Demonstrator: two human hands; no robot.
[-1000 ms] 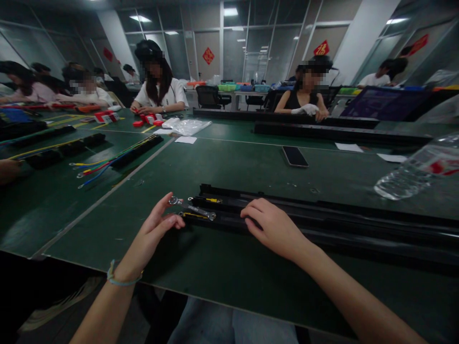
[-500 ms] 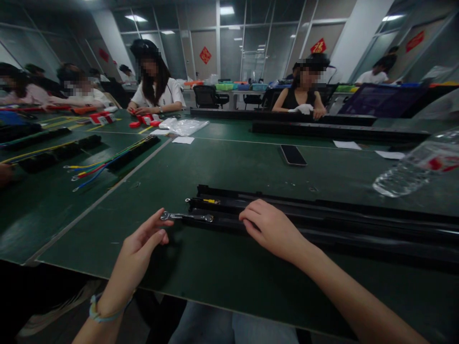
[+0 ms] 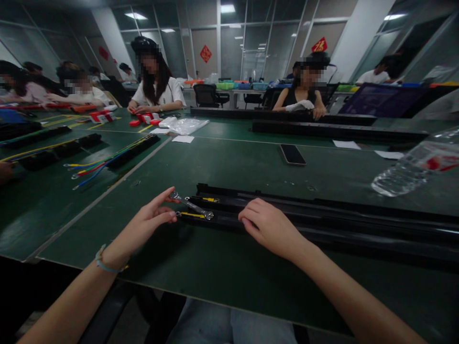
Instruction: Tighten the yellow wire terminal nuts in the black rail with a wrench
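A long black rail (image 3: 322, 220) lies across the green table (image 3: 229, 267) in front of me. A small silver wrench (image 3: 190, 206) sits at the rail's left end, over yellow-sleeved wire ends (image 3: 191, 215). My left hand (image 3: 152, 220) pinches the wrench's outer end between thumb and fingers. My right hand (image 3: 268, 227) presses down on the rail a little to the right, its fingers curled over the near edge.
A black phone (image 3: 293, 154) lies farther back and a clear water bottle (image 3: 416, 165) lies on its side at right. Coloured wires (image 3: 89, 169) and black rails lie at left. Several other people sit at the far tables.
My left hand swung the wrench's outer end down towards me, then back up and away. My right hand stayed on the rail.
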